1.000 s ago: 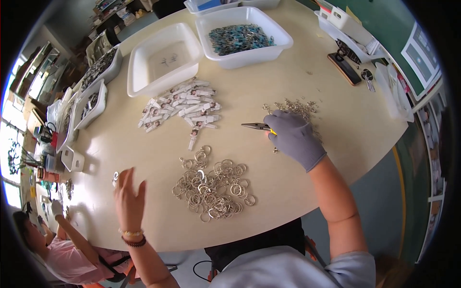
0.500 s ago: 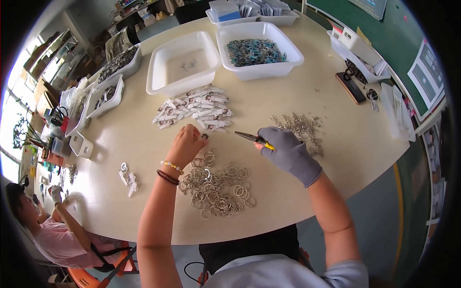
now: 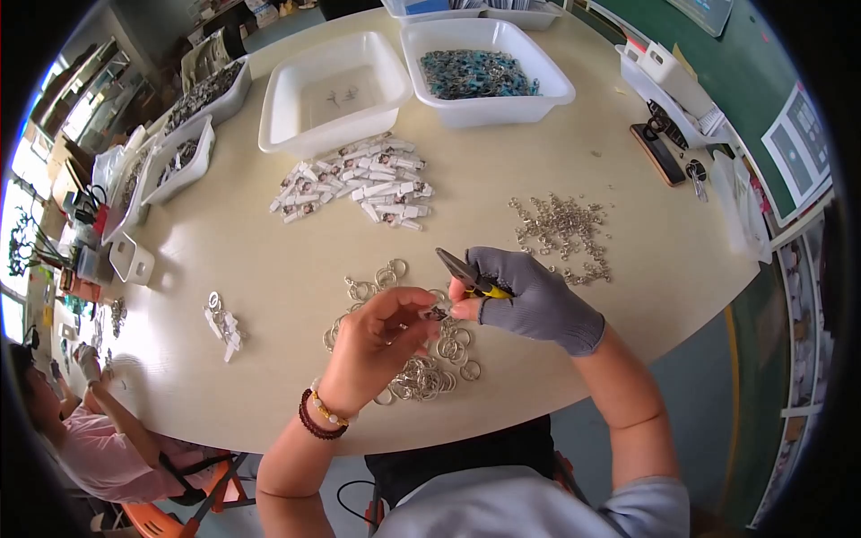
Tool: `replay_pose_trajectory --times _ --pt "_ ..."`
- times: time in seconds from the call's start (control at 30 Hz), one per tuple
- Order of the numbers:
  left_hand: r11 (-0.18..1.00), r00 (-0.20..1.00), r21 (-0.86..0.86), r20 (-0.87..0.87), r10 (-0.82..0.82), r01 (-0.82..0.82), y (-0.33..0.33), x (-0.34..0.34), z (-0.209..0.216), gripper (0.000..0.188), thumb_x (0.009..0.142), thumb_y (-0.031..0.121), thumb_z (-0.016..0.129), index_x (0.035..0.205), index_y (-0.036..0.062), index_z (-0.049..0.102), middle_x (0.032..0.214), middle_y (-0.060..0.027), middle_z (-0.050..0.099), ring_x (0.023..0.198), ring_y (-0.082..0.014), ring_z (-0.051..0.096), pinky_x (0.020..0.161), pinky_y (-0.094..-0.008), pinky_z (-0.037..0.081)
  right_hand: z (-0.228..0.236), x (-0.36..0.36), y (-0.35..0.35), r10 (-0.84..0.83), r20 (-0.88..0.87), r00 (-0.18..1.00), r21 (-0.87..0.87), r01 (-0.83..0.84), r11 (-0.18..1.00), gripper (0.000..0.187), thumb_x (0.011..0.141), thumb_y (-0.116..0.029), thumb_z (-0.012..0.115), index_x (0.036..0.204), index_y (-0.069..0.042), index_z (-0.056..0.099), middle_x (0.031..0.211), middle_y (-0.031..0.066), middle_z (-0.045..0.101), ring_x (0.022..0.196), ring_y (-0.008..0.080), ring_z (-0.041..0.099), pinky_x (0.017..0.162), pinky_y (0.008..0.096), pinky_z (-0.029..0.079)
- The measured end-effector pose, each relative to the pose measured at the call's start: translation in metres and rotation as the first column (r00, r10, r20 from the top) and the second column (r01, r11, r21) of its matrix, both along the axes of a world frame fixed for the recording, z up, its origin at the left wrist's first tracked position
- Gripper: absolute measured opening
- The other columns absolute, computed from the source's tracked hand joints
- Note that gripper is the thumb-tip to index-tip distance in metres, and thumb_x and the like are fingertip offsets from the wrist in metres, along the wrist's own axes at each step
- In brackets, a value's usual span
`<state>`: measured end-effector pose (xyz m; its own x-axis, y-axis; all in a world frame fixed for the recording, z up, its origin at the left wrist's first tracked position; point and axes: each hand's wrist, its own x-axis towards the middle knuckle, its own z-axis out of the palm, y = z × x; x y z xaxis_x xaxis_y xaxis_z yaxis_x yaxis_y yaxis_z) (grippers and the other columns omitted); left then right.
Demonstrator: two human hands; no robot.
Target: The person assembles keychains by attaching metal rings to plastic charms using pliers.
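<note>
My left hand (image 3: 372,345), bare with two bracelets at the wrist, is closed in a pinch over the pile of metal split rings (image 3: 421,378). Between its fingertips is a small white charm (image 3: 437,313) with dark print, partly hidden. My right hand (image 3: 543,300) wears a grey fingerless glove and grips pliers (image 3: 461,269) with yellow-and-black handles, the jaws pointing up and left. Its thumb and fingertip meet the charm's right side. Beyond my hands lies a heap of white charms (image 3: 350,179). Small metal clasps or links (image 3: 565,233) are scattered to the right.
At the back stand a white tub (image 3: 336,134) and another tub (image 3: 493,112) of blue-and-metal pieces. A few joined charms on a ring (image 3: 222,327) lie left. A phone (image 3: 657,154) and keys (image 3: 696,177) lie at right. A person in pink (image 3: 103,448) works at far left.
My left hand has moved right and nearer with the charm, over the rings. My right hand has shifted slightly left and nearer, pliers still in it. Both hands now meet at the charm.
</note>
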<state>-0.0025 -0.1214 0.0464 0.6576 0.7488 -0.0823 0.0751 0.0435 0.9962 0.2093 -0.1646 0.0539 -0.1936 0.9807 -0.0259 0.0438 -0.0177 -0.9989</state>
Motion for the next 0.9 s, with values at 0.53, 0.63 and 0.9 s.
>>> replay_pose_trajectory --times 0.53,0.63,0.9 --pt "0.759 0.998 0.649 -0.051 -0.032 0.057 0.004 -0.002 -0.012 0.020 0.080 -0.005 0.064 0.100 0.0001 0.060 0.094 -0.0131 0.059 0.078 -0.0288 0.062 0.069 -0.0327 0.050 -0.015 -0.022 -0.002 -0.043 0.063 0.997 0.055 0.039 0.998 0.011 0.087 -0.005 0.063 0.092 -0.004 0.054 0.081 -0.0005 0.056 0.077 0.0055 0.051 0.072 0.0244 0.045" --pt "0.751 0.995 0.660 -0.061 0.078 -0.018 0.004 -0.004 -0.017 0.017 0.081 -0.003 0.063 0.099 -0.0009 0.061 0.089 -0.0135 0.060 0.074 -0.0317 0.061 0.065 -0.0349 0.050 -0.030 -0.043 -0.004 -0.266 0.056 0.962 0.217 0.248 0.944 0.016 0.086 -0.002 0.065 0.096 -0.005 0.053 0.081 -0.0014 0.055 0.079 0.0064 0.050 0.072 0.0242 0.044" --pt "0.867 0.928 0.343 0.049 0.368 -0.362 0.028 -0.020 -0.011 0.015 0.091 0.002 0.056 0.103 -0.0039 0.062 0.079 -0.0105 0.059 0.071 -0.0139 0.059 0.065 -0.0238 0.045 -0.014 -0.023 -0.010 0.133 0.832 0.539 0.094 -0.373 0.923 0.023 0.078 -0.024 0.066 0.094 -0.008 0.059 0.086 0.0097 0.059 0.086 0.0307 0.060 0.076 0.0451 0.047"
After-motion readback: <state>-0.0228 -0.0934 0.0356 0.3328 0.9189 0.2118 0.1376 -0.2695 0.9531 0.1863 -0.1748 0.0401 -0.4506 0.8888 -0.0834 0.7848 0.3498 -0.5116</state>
